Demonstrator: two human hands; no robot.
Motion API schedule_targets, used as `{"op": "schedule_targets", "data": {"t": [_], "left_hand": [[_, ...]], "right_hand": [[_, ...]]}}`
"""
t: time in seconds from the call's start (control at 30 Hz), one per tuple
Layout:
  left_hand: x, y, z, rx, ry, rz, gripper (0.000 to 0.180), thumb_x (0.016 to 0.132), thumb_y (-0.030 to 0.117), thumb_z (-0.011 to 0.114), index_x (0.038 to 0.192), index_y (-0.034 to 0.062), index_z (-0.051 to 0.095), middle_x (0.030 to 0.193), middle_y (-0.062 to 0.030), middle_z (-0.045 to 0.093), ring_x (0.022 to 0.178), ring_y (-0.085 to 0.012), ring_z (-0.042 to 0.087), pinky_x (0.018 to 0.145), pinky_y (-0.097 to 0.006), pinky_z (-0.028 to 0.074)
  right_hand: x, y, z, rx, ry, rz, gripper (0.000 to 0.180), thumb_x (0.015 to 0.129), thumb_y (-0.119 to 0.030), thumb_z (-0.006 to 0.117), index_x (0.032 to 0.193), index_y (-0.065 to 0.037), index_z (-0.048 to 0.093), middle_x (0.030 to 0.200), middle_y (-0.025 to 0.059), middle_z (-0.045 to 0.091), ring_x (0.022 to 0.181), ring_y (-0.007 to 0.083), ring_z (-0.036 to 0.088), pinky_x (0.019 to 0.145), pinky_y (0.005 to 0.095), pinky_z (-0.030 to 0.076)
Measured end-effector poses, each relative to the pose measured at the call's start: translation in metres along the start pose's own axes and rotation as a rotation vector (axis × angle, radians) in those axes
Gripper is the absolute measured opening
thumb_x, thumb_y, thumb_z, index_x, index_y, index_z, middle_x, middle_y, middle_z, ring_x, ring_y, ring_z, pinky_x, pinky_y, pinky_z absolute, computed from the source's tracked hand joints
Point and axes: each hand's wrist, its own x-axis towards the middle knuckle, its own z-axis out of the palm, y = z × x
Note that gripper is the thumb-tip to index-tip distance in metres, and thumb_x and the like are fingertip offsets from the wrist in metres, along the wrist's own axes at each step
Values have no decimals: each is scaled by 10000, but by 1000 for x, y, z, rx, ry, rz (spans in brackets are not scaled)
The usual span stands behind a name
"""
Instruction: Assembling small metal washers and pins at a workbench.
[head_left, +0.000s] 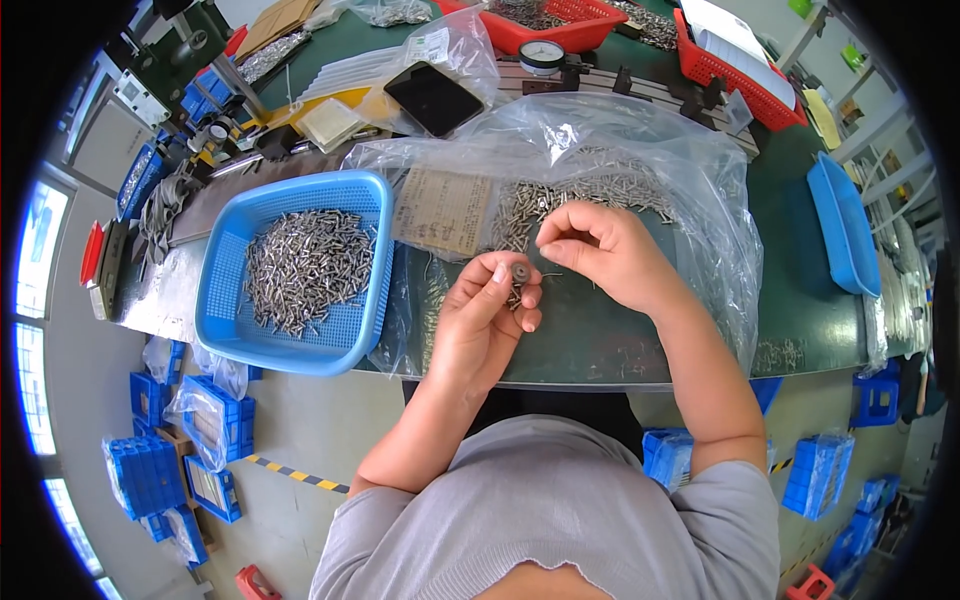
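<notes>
Key relation: small round metal pc. sits in L hand, just below & to the left of R hand's fingertips, near but not touching. L hand is obviously the nearer, since it has the pc.: thumb & index pinch its edge, face w/ dark centre toward the camera, so its axis seems to point roughly up at the viewer (tilt hard to judge). Other L fingers curl below, w/ a few small metal bits btwn them.

R thumb & index are bent toward each other, tips abt. together; can't tell if they pinch anything, too small. 1 thin pin shows just right of the pc., below R fingertips, long axis approx. left-right; can't tell if it's on the worktop or held.

Loose pins lie beyond both hands at the clear plastic bag; blue basket w/ more pins is off left, apart from L hand.
</notes>
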Motion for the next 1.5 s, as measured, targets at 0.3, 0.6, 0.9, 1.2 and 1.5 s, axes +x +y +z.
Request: {"op": "schedule_targets", "data": {"t": [0.3, 0.6, 0.9, 1.2, 1.5], "left_hand": [[0, 0, 3, 5, 42, -17, 184, 939, 161, 526, 1071, 36, 552, 894, -75, 601, 734, -135, 522, 586, -249, 416], [0, -1, 3, 20, 35, -24, 172, 936, 166, 534, 1056, 45, 560, 880, -79, 594, 713, -136, 510, 570, -251, 411], [2, 0, -4, 7, -56, -57, 202, 925, 214, 562, 1025, 39, 564, 818, -36, 556, 693, -126, 487, 537, -239, 382], [2, 1, 0, 38, 16, -74, 174, 946, 197, 525, 1005, 40, 570, 853, -55, 578, 737, -137, 532, 591, -264, 433], [1, 0, 0, -2, 27, -18, 191, 944, 192, 525, 1050, 37, 557, 950, -98, 570, 784, -150, 501, 600, -242, 414]], "right_hand": [[-5, -9, -4, 410, -168, 96, 57, 852, -48, 619, 868, 6, 623, 782, 25, 639, 736, 83, 603, 698, 229, 481], [-4, -8, -1, 394, -209, 103, 84, 853, -74, 633, 845, 8, 618, 740, 29, 640, 705, 81, 611, 674, 225, 478], [-1, -7, 7, 287, -166, 3, 121, 773, -94, 706, 830, -36, 616, 804, -6, 577, 735, 86, 533, 667, 235, 432], [-2, -4, 2, 74, -65, -211, 145, 729, -98, 732, 813, -58, 620, 845, 11, 563, 769, 119, 517, 656, 245, 399], [-2, 3, -19, -137, 100, 62, 68, 773, -75, 674, 827, -45, 644, 803, 62, 591, 737, 187, 595, 665, 297, 468]]}}
